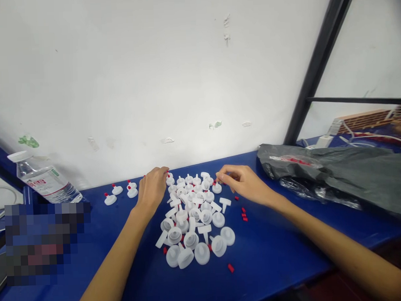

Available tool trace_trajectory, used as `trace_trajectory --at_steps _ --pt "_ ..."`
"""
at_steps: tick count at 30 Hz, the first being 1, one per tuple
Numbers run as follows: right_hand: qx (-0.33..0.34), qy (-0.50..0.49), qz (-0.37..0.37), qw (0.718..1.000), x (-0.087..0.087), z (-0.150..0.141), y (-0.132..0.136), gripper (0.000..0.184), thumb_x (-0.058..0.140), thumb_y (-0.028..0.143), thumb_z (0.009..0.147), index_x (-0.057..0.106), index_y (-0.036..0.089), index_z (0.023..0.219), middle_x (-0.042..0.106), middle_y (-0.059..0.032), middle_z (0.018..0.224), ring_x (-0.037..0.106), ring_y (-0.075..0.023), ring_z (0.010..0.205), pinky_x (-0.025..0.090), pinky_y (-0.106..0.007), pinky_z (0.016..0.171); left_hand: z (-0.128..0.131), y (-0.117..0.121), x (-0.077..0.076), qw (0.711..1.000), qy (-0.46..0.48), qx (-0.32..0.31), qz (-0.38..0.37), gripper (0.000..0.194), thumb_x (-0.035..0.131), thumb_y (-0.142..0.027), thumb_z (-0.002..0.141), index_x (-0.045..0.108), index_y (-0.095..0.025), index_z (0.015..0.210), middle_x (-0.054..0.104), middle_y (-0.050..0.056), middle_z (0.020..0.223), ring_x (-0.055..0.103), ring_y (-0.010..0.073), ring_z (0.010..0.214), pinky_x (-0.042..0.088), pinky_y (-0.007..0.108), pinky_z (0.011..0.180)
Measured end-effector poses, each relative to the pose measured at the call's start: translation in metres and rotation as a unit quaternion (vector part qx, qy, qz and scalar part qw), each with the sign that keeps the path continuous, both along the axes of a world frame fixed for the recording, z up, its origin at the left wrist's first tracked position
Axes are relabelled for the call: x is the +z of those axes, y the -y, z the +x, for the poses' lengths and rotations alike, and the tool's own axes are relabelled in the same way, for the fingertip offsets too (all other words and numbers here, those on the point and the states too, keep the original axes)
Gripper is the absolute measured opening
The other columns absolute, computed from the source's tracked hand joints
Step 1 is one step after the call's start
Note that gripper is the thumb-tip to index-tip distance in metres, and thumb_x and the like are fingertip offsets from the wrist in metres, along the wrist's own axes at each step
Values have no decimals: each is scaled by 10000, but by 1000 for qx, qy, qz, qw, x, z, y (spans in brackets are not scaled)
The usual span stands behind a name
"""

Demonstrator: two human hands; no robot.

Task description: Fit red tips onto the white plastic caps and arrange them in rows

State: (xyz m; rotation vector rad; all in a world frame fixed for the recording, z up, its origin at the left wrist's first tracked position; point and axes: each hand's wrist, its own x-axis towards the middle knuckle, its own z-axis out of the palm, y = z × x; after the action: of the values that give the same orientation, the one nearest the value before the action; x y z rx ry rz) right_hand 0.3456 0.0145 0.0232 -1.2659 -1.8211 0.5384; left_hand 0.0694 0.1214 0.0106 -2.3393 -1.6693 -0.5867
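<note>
- Reaching over a heap of white caps (193,221) on the blue table (273,262), both hands sat at the heap's far edge, near the wall.
- L hand (152,187): fingers curled down, tips touching caps at the heap's back-left corner; whether it pinched one couldn't be told, since the palm hid it.
- R hand (243,182): thumb & forefinger pressed together on sth tiny, prob. a red plug (218,181); too small to be sure. It hung just beside the heap's back-right caps.
- Finished-looking caps w/ red plugs (121,192) stood apart, left of the L hand.
- Risks, as I judged them:
 - loose red bits (244,215) lay scattered right of the heap, one (230,268) near the front edge; a forearm sweep could've knocked it off.
 - caps lay stacked loosely, so a nudge could've scattered them.
 - water bottle (45,178) far left and grey bag (336,176) right sat well apart from the hands, low risk.
</note>
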Motion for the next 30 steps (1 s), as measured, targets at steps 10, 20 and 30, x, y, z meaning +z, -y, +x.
trace_trajectory --at_steps 10,20,30 --pt "21 150 7 988 -2 2 -2 265 583 453 936 751 249 960 737 -29 900 610 -167 701 411 -288 635 -2 3 1 1000 7 -3 5 352 373 -274 1001 681 -230 1168 714 74 1169 673 261 1059 488 310 774" --pt "109 242 -68 962 -5 16 -3 314 632 543 894 764 259 877 745 7 801 632 -154 658 365 -266 583 30 41 13 987 83 -93 102 309 418 -260 985 667 -234 1166 745 28 1002 663 157 739 406 266 617" --pt "-75 159 4 984 10 41 -11 378 553 590 932 682 235 908 748 -5 830 625 -160 658 387 -274 607 94 107 26 943 101 -317 24 220 491 -226 936 710 -237 951 728 44 883 619 201 865 488 310 696"
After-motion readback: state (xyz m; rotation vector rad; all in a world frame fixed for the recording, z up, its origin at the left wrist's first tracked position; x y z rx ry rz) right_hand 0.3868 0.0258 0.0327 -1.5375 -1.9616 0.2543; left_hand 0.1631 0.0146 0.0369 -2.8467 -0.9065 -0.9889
